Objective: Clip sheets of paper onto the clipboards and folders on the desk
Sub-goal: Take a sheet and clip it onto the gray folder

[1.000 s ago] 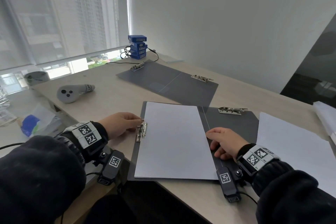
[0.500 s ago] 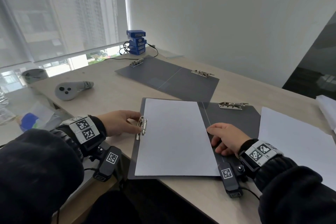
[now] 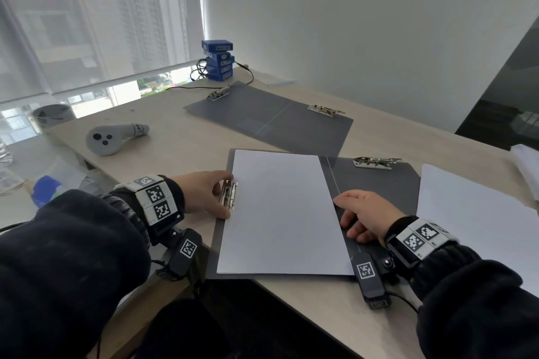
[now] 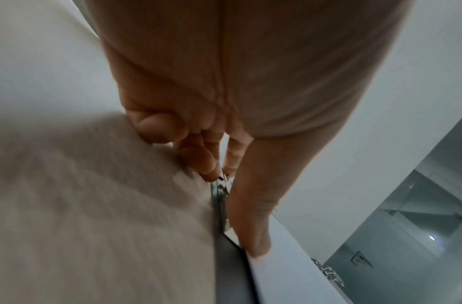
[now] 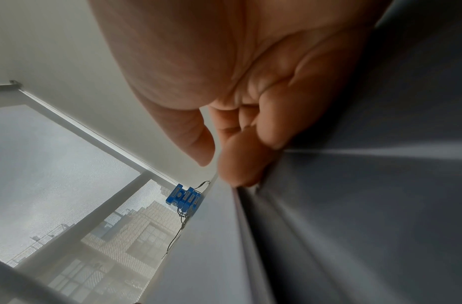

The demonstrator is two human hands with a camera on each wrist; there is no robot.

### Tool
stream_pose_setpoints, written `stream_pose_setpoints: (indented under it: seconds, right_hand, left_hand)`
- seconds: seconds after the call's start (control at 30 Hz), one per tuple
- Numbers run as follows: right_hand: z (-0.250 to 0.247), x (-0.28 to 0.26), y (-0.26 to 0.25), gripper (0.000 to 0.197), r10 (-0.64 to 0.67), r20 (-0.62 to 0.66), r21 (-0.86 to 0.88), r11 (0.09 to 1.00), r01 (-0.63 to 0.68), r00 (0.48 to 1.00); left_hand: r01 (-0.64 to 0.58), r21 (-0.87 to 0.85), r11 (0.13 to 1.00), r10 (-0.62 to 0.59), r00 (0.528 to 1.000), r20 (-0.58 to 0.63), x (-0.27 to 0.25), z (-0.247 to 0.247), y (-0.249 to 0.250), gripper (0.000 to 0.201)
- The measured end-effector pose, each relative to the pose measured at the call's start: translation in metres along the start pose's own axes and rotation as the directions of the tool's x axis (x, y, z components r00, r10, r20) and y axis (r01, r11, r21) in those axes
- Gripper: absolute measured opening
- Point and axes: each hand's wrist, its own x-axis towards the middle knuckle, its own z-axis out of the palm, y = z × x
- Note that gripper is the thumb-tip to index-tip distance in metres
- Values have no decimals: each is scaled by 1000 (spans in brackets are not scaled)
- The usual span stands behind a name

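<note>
An open grey folder (image 3: 379,183) lies at the desk's front edge. A white sheet (image 3: 283,213) covers its left half. My left hand (image 3: 224,195) grips the metal clip (image 3: 229,197) at the sheet's left edge, index finger at its far end, thumb at its near end. In the left wrist view the curled fingers (image 4: 209,164) touch the clip (image 4: 223,191). My right hand (image 3: 350,213) rests bent fingertips on the sheet's right edge, by the folder's spine; the right wrist view shows those fingertips (image 5: 245,168) there. A second clip (image 3: 374,162) on the right half is bare.
A second open grey folder (image 3: 271,119) with two clips lies further back. A loose white sheet (image 3: 481,227) sits right of my hand, a paper stack (image 3: 525,166) beyond it. A grey controller (image 3: 110,137) lies left, stacked blue boxes (image 3: 218,60) with cables at the back.
My left hand has settled round the clip, the thumb coming down to its near end. The right hand and the sheet have barely moved.
</note>
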Motion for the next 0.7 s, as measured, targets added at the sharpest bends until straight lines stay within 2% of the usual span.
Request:
stream_pose_setpoints:
  seconds: [0.17, 0.33, 0.43, 0.53, 0.63, 0.7]
  right_hand:
    - [3, 0, 0, 22, -5, -1, 30, 1000, 5, 1000]
    - [4, -6, -5, 24, -2, 6, 112, 994, 2, 1000]
    - [13, -11, -10, 27, -10, 58, 218, 976, -3, 998]
    - [35, -16, -18, 25, -54, 133, 360, 933, 3, 990]
    - [56, -22, -26, 31, -149, 185, 469, 882, 46, 971]
    - [63, -28, -28, 34, -208, 214, 480, 873, 83, 954]
  left_hand:
    - [-13, -9, 1000, 13, 999, -32, -1, -1, 3, 80]
    - [14, -131, 991, -23, 997, -70, 5, 1, -2, 75]
    - [71, -66, 995, -80, 986, -144, 15, -3, -6, 67]
    - [178, 45, 983, -161, 953, -257, 26, -13, -19, 61]
    - [326, 52, 944, -288, 889, -356, 30, -27, -33, 64]
    - [380, 69, 922, -322, 856, -404, 31, -33, -38, 66]
